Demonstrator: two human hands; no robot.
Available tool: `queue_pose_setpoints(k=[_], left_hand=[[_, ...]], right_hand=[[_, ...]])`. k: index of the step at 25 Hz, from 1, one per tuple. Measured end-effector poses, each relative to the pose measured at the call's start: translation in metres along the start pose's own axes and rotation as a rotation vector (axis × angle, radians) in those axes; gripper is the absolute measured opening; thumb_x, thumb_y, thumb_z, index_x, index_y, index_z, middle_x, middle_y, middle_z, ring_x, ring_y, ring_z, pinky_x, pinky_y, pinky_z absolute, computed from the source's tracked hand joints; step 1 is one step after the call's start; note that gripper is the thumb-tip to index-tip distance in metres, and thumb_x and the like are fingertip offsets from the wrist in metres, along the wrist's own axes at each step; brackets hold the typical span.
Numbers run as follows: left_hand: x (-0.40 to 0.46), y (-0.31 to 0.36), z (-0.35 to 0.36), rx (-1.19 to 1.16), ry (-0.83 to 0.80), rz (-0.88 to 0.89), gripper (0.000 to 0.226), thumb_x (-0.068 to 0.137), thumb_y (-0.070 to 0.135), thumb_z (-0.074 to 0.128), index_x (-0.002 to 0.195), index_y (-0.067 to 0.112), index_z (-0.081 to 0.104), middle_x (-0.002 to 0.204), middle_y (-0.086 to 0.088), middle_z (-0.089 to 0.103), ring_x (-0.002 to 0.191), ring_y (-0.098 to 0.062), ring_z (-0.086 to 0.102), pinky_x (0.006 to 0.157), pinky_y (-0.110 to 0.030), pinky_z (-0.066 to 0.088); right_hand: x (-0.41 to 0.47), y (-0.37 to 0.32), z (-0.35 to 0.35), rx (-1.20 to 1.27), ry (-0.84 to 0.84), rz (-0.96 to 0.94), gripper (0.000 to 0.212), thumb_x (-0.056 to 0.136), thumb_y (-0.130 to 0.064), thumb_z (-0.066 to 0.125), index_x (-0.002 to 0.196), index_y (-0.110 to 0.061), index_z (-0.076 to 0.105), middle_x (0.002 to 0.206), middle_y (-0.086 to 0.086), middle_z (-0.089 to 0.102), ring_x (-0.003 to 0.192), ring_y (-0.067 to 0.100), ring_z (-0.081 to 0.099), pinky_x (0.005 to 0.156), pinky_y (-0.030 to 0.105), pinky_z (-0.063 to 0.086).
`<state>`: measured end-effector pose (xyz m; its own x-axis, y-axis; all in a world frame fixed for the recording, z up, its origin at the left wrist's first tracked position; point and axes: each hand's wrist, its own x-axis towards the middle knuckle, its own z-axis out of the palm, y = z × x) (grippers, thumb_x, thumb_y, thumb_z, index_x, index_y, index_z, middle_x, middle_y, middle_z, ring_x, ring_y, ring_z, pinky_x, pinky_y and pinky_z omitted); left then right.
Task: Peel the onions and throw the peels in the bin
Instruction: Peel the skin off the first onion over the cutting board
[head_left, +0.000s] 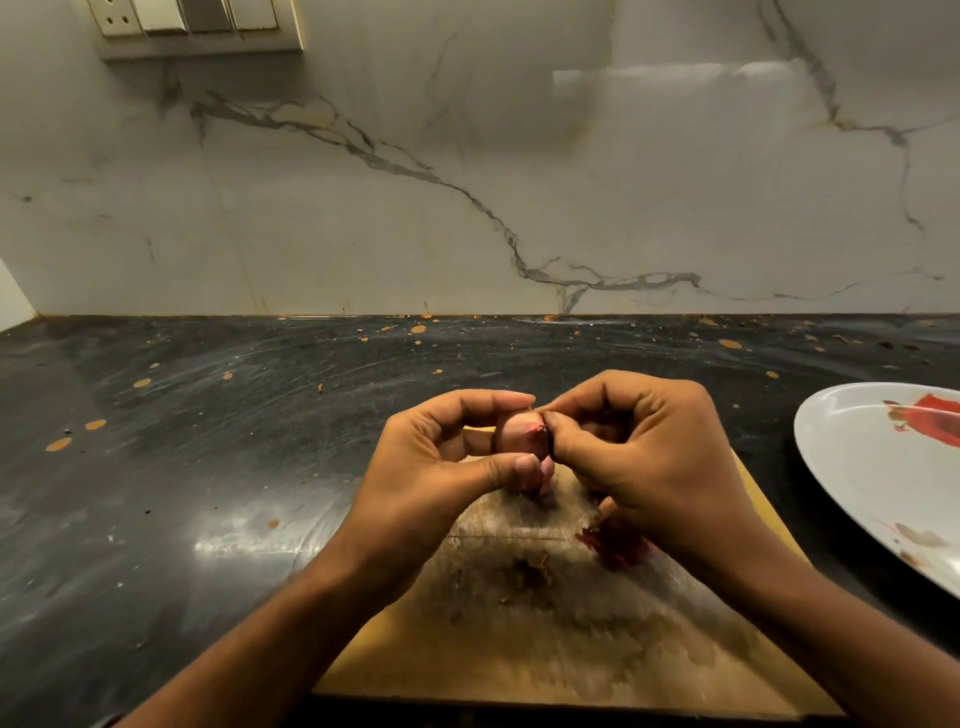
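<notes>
Onion (522, 434) held above board (561, 623), L hand (441, 467) w/ grip round it, R hand (639, 457) pinching skin at tip, peels (615, 545) on board, plate (852, 467) R on worktop (182, 441)

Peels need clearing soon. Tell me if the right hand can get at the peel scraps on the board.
Probably yes. The peel scraps lie on the cutting board just under the right hand, nothing between. But its grip is busy pinching the onion, which the left hand holds.
</notes>
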<state>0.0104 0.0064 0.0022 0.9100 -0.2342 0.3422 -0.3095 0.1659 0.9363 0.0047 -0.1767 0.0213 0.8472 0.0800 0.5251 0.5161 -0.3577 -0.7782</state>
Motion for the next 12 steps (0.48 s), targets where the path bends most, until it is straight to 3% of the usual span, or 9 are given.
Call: queue_pose_setpoints(k=[4, 7, 9, 12], left_hand=[[0.003, 0.003, -0.002, -0.076, -0.057, -0.057, 0.043, 0.078, 0.003, 0.069, 0.121, 0.01, 0.065, 0.113, -0.01, 0.073, 0.105, -0.026, 0.071, 0.083, -0.028, 0.058], [0.006, 0.005, -0.007, -0.215, -0.091, -0.147, 0.043, 0.088, 0.007, 0.058, 0.131, 0.012, 0.058, 0.123, -0.018, 0.068, 0.114, -0.032, 0.067, 0.091, -0.04, 0.057], [0.007, 0.007, -0.01, -0.269, -0.069, -0.18, 0.04, 0.09, 0.012, 0.055, 0.13, 0.011, 0.059, 0.125, -0.018, 0.067, 0.114, -0.032, 0.066, 0.089, -0.038, 0.058], [0.008, 0.007, -0.012, -0.285, -0.017, -0.2, 0.039, 0.089, 0.017, 0.056, 0.126, 0.014, 0.065, 0.125, -0.015, 0.067, 0.107, -0.029, 0.065, 0.087, -0.032, 0.059]], right_hand=[[-0.001, 0.006, 0.004, 0.034, 0.066, 0.028, 0.01, 0.086, -0.007, 0.073, 0.082, -0.016, 0.075, 0.058, -0.014, 0.066, 0.049, 0.002, 0.06, 0.049, 0.012, 0.044], [0.002, 0.006, 0.001, 0.119, 0.039, 0.116, 0.011, 0.087, -0.005, 0.07, 0.083, -0.015, 0.073, 0.069, -0.003, 0.074, 0.059, 0.008, 0.07, 0.051, 0.016, 0.05], [0.005, 0.004, -0.002, 0.196, 0.014, 0.177, 0.018, 0.086, 0.003, 0.064, 0.083, -0.013, 0.07, 0.072, 0.003, 0.074, 0.06, 0.012, 0.072, 0.051, 0.017, 0.051], [0.002, 0.001, 0.001, 0.015, -0.097, 0.137, 0.029, 0.088, 0.003, 0.056, 0.07, -0.015, 0.07, 0.053, -0.008, 0.062, 0.044, 0.002, 0.054, 0.043, 0.009, 0.037]])
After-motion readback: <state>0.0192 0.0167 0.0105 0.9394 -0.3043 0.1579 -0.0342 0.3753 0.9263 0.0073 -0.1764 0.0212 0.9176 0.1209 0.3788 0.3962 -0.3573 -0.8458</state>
